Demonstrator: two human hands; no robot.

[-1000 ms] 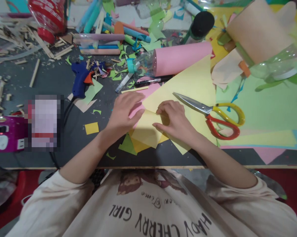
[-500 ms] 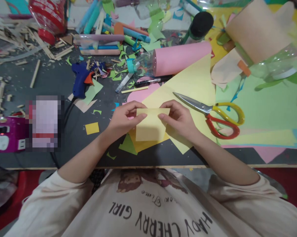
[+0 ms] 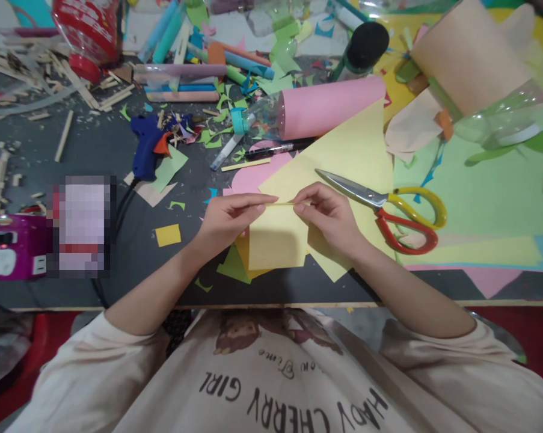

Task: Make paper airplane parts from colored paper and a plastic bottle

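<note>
A small piece of pale yellow paper hangs between my two hands over the table's near side. My left hand pinches its top edge, thumb below and straight fingers above. At the same edge, my right hand grips the paper between thumb and bent fingers. That top edge looks narrowly folded. Behind and under it lie a larger pale yellow sheet, a darker yellow piece and a green scrap. Scissors with yellow and red handles rest just right of my right hand.
A blue glue gun lies at left, its cord running past a purple power block. Beyond my hands are a pink-wrapped bottle, a black pen and paper scraps. Wooden sticks lie far left; green sheets cover the right.
My left fingers have straightened along the paper's top edge, and both hands have drawn slightly closer together there. The paper's lower edge now sits a little nearer to me.
</note>
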